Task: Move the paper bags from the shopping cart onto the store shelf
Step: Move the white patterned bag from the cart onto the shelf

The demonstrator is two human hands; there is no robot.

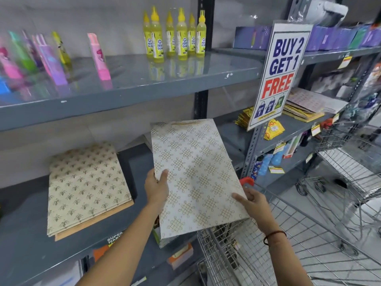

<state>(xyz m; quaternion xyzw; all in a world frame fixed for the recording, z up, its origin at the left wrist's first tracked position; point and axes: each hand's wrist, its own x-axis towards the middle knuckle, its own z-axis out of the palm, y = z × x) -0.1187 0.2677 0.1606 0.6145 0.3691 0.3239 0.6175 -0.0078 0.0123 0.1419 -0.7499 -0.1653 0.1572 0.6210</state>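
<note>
- Both grips are closed on the white paper bags [195,178]: our left hand [156,187] pinches the left edge, our right hand [252,203] the lower right corner.
- We hold that flat stack tilted, half over the store shelf [132,159], half over the shopping cart [237,250].
- We judge it light, floppy and easily creased, so opposite edges suit.
- Bare shelf lies just right of the leaf-print bags [86,188].
- Overhead, the upper shelf [127,93] limits lift.
</note>
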